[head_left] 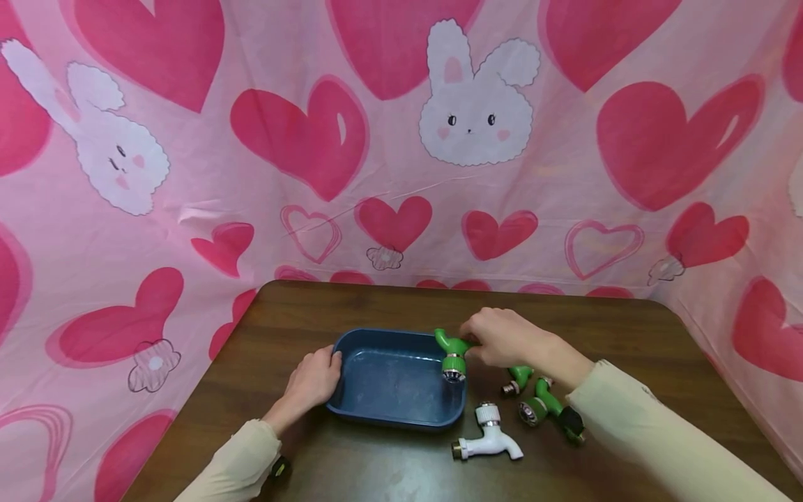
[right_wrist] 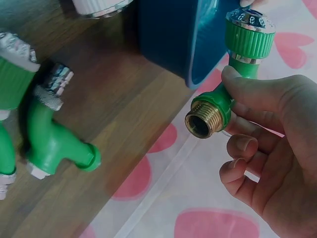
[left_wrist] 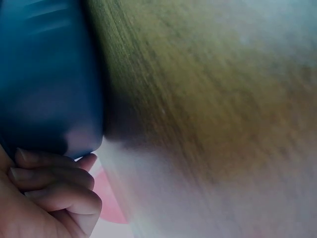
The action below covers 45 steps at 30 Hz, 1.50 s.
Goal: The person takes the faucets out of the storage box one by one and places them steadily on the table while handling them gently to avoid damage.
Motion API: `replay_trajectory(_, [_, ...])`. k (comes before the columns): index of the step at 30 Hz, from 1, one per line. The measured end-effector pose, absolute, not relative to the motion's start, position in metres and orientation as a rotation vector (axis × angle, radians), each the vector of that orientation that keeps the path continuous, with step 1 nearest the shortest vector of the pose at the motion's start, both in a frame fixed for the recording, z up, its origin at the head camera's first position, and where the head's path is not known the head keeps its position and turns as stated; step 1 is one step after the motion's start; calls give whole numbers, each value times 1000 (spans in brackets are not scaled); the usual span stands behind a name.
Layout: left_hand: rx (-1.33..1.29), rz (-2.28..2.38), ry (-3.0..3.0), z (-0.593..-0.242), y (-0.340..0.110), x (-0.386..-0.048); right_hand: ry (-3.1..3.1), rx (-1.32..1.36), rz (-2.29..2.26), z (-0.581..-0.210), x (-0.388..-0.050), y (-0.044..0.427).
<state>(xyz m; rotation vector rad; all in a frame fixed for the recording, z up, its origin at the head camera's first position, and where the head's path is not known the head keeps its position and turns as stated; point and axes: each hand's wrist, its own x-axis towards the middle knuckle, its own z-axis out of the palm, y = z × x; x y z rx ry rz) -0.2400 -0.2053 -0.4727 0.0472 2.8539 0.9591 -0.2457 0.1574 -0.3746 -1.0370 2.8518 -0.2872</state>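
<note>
A dark blue plastic basin [head_left: 392, 390] sits on the wooden table. My left hand [head_left: 314, 378] grips its left rim, with the thumb at the rim and the fingers outside, curled in the left wrist view. Over the basin's right edge, my right hand [head_left: 509, 338] holds a green water tap [head_left: 453, 359] between thumb and fingers. The tap's ribbed green knob with a chrome end points down in the head view. Its brass threaded inlet [right_wrist: 204, 119] shows in the right wrist view. Nothing is seen lying in the basin.
A white tap [head_left: 489, 443] lies on the table at the basin's front right. More green taps lie beneath my right forearm, a smaller one [head_left: 518, 378] and others close together [head_left: 547, 404]. A pink heart-patterned cloth [head_left: 389, 174] hangs behind the table [head_left: 376, 470].
</note>
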Motion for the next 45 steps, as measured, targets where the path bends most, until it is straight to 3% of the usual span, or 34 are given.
replay_trajectory(30, [45, 942, 2891, -477, -207, -240, 2895, -921, -373, -386, -251, 201])
replay_trajectory(45, [67, 948, 2898, -483, -207, -238, 2928, -800, -405, -410, -257, 216])
